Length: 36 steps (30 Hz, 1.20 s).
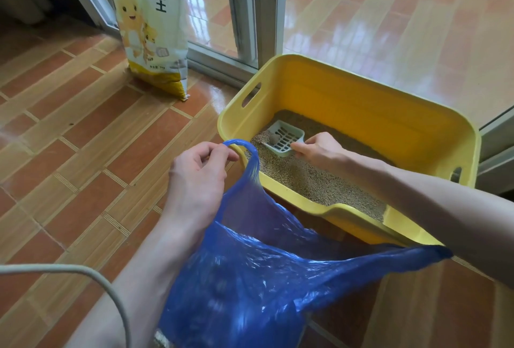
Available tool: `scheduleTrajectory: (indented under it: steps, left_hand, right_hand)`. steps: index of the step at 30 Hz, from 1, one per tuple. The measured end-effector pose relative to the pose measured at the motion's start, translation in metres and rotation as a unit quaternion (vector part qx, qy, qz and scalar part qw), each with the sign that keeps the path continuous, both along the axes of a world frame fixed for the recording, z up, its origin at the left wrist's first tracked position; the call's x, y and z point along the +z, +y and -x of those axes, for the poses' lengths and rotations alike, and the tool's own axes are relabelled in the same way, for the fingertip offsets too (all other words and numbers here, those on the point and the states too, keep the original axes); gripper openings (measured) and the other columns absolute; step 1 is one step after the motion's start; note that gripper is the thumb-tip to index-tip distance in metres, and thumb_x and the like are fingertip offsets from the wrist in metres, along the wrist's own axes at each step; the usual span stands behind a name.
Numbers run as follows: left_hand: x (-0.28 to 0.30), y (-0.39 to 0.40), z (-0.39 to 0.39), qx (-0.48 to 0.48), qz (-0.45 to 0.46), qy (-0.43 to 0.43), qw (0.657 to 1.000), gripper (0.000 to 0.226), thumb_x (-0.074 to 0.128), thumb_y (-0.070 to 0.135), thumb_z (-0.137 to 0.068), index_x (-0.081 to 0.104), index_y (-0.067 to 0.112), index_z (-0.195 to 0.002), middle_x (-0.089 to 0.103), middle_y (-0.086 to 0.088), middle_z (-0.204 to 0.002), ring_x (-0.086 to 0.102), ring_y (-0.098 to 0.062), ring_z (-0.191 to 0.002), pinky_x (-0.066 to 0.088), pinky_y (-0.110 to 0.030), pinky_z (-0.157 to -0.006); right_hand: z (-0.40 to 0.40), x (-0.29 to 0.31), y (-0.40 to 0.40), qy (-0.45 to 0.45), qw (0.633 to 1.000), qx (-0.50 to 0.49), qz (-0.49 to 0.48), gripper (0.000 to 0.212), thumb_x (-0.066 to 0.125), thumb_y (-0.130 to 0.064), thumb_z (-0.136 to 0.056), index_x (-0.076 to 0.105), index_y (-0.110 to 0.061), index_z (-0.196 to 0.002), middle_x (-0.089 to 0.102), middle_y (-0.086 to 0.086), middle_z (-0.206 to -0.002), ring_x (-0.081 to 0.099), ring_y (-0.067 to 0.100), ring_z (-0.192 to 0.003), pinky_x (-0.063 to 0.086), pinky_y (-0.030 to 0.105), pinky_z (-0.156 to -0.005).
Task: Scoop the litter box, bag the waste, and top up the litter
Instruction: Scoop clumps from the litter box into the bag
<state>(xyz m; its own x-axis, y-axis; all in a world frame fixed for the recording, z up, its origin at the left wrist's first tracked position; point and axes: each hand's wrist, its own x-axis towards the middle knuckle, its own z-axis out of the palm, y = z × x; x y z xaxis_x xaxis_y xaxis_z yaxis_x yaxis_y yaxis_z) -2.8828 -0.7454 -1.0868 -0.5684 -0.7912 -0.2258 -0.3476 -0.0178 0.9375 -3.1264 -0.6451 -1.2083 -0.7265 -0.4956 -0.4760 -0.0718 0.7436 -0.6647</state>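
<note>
A yellow litter box [361, 102] sits on the tiled floor, holding beige litter [314, 180]. Inside it, my right hand [319, 150] grips the handle of a pale green slotted scoop [286, 136]. The scoop rests on the litter at the box's left end with a grey clump [274, 138] in it. My left hand [199, 172] pinches one handle loop of a blue plastic bag [250, 278], holding it up just outside the box's near left corner. The bag hangs open below, and its other handle trails to the right under my right forearm.
A yellow and white sack of cat litter [151, 22] stands upright at the back left against a sliding door frame [250, 13]. Glass panels run behind the box. A grey cable [83, 272] curves across the lower left floor.
</note>
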Motion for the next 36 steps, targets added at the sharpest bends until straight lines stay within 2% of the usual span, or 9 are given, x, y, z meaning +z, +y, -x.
scheduleTrajectory:
  steps: [6, 12, 18, 23, 27, 29, 32, 34, 36]
  left_hand:
    - [0.000, -0.002, -0.002, 0.005, 0.003, 0.000, 1.000, 0.029, 0.058, 0.025, -0.100, 0.073, 0.023, -0.074, 0.038, 0.009, -0.056, 0.027, -0.011, -0.045, 0.021, -0.027, -0.050]
    - [-0.001, -0.001, 0.000, 0.008, 0.000, -0.003, 1.000, 0.028, 0.057, 0.023, -0.100, 0.072, 0.020, -0.077, 0.035, 0.009, -0.055, 0.025, -0.012, -0.045, 0.021, -0.027, -0.050]
    - [-0.004, -0.002, 0.000, 0.007, 0.000, -0.005, 1.000, 0.029, 0.055, 0.023, -0.102, 0.073, 0.020, -0.079, 0.035, 0.010, -0.054, 0.026, -0.011, -0.044, 0.021, -0.026, -0.049]
    - [-0.006, -0.005, 0.001, 0.003, 0.015, 0.000, 1.000, 0.027, 0.053, 0.023, -0.104, 0.072, 0.016, -0.086, 0.034, 0.012, -0.052, 0.025, -0.009, -0.042, 0.022, -0.021, -0.041]
    - [-0.010, -0.008, 0.003, 0.003, 0.018, 0.007, 1.000, 0.027, 0.053, 0.022, -0.104, 0.072, 0.015, -0.087, 0.034, 0.012, -0.052, 0.025, -0.009, -0.043, 0.021, -0.020, -0.040]
    - [-0.012, -0.008, 0.004, 0.001, 0.014, 0.008, 1.000, 0.027, 0.053, 0.023, -0.105, 0.072, 0.015, -0.088, 0.034, 0.012, -0.053, 0.025, -0.010, -0.044, 0.021, -0.021, -0.041]
    - [-0.014, -0.007, 0.006, 0.003, 0.006, 0.012, 1.000, 0.027, 0.053, 0.022, -0.105, 0.072, 0.015, -0.087, 0.034, 0.011, -0.052, 0.024, -0.011, -0.044, 0.020, -0.021, -0.043]
    - [-0.015, -0.007, 0.008, 0.005, 0.006, 0.013, 1.000, 0.027, 0.053, 0.022, -0.105, 0.071, 0.015, -0.086, 0.034, 0.011, -0.053, 0.024, -0.012, -0.045, 0.020, -0.022, -0.045]
    - [-0.016, -0.007, 0.009, 0.009, 0.007, 0.016, 1.000, 0.027, 0.053, 0.022, -0.104, 0.072, 0.016, -0.085, 0.034, 0.010, -0.053, 0.025, -0.013, -0.045, 0.020, -0.023, -0.047]
  right_hand:
    - [0.002, 0.015, 0.021, -0.013, 0.999, 0.000, 0.040, 0.036, 0.067, -0.047, -0.092, 0.079, -0.013, -0.088, 0.071, 0.004, -0.074, 0.051, 0.012, -0.057, 0.039, 0.031, -0.053]
    - [0.007, 0.025, 0.044, -0.002, 0.998, 0.002, 0.060, 0.039, 0.068, -0.052, -0.091, 0.078, -0.014, -0.088, 0.077, 0.012, -0.090, 0.060, 0.017, -0.070, 0.050, 0.036, -0.064]
    - [0.002, 0.031, 0.057, -0.007, 0.999, 0.009, 0.044, 0.035, 0.067, -0.050, -0.093, 0.079, -0.018, -0.086, 0.074, -0.001, -0.080, 0.057, 0.013, -0.066, 0.041, 0.028, -0.057]
    - [0.007, 0.031, 0.063, -0.037, 0.998, -0.007, 0.040, 0.036, 0.068, -0.051, -0.092, 0.079, -0.016, -0.090, 0.079, 0.007, -0.088, 0.049, 0.009, -0.055, 0.036, 0.023, -0.045]
    - [0.013, 0.034, 0.073, -0.008, 1.000, 0.009, 0.023, 0.035, 0.067, -0.051, -0.093, 0.079, -0.018, -0.086, 0.075, -0.005, -0.072, 0.054, 0.009, -0.059, 0.040, 0.026, -0.051]
    - [0.016, 0.033, 0.077, 0.019, 1.000, 0.020, 0.008, 0.038, 0.066, -0.054, -0.092, 0.080, -0.020, -0.083, 0.076, 0.002, -0.078, 0.056, 0.014, -0.064, 0.040, 0.031, -0.057]
    - [0.016, 0.035, 0.082, 0.053, 0.998, 0.036, -0.009, 0.045, 0.063, -0.060, -0.091, 0.079, -0.019, -0.082, 0.076, 0.011, -0.083, 0.052, 0.016, -0.060, 0.035, 0.032, -0.057]
    - [0.011, 0.042, 0.084, 0.069, 0.996, 0.060, -0.011, 0.047, 0.061, -0.061, -0.091, 0.078, -0.019, -0.080, 0.070, 0.008, -0.067, 0.046, 0.013, -0.052, 0.031, 0.030, -0.051]
    - [0.003, 0.056, 0.087, 0.085, 0.992, 0.091, -0.002, 0.047, 0.059, -0.061, -0.093, 0.078, -0.020, -0.079, 0.055, -0.004, -0.051, 0.037, 0.009, -0.043, 0.026, 0.027, -0.043]
